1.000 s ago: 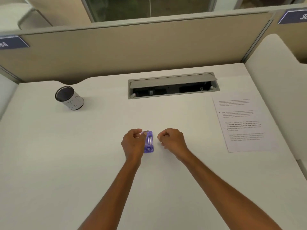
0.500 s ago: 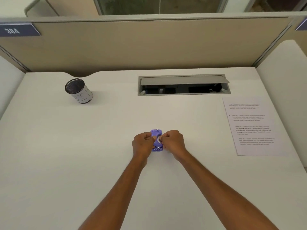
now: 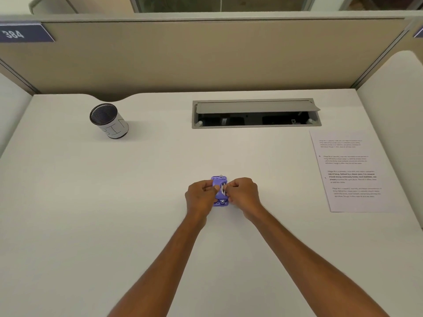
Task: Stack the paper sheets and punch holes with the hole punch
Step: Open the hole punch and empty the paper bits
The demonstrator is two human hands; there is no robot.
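A small purple hole punch (image 3: pixel 219 180) lies on the white desk (image 3: pixel 91 213) in the middle, its metal parts showing between my hands. My left hand (image 3: pixel 199 197) grips its left side and my right hand (image 3: pixel 242 194) grips its right side, fingers curled onto it. Printed paper (image 3: pixel 350 172) lies flat at the right of the desk, apart from both hands. I cannot tell whether it is one sheet or a stack.
A black mesh cup with a white label (image 3: pixel 109 121) stands at the back left. An open grey cable tray (image 3: pixel 256 113) is set into the desk at the back. Beige partition walls (image 3: pixel 206 53) close off the rear and sides.
My right hand moved left from beside the hole punch and closed on it; my left hand kept its grip. The view shifted slightly.
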